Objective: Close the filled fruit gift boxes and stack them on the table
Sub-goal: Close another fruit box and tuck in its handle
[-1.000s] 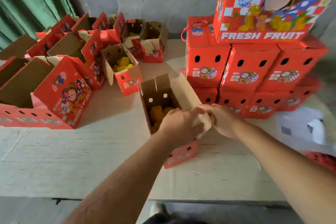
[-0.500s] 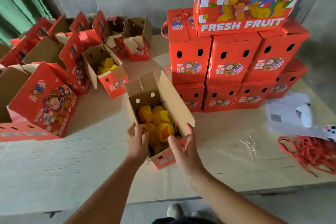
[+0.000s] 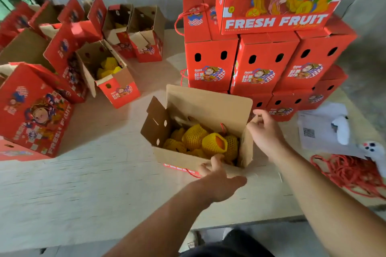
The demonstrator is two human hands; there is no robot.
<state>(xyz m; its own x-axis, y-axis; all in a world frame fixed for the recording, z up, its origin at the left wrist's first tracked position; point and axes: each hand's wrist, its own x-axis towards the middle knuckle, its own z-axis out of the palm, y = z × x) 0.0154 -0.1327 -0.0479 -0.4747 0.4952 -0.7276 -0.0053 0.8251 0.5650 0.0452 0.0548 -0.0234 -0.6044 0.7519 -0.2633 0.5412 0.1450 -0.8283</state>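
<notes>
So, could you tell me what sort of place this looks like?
Probably a small fruit-packing workspace. Closed red gift boxes are stacked against a bare wall, an open box holds net-wrapped fruit, and loose red cord lies on the table.

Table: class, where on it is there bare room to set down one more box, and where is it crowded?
Free: the table's near-left stretch, between the big box and the open box at the hands. Also a narrow strip behind that open box. Crowded: the far left with open boxes, the stack at the back right, and the papers and red cords at the right.
</notes>
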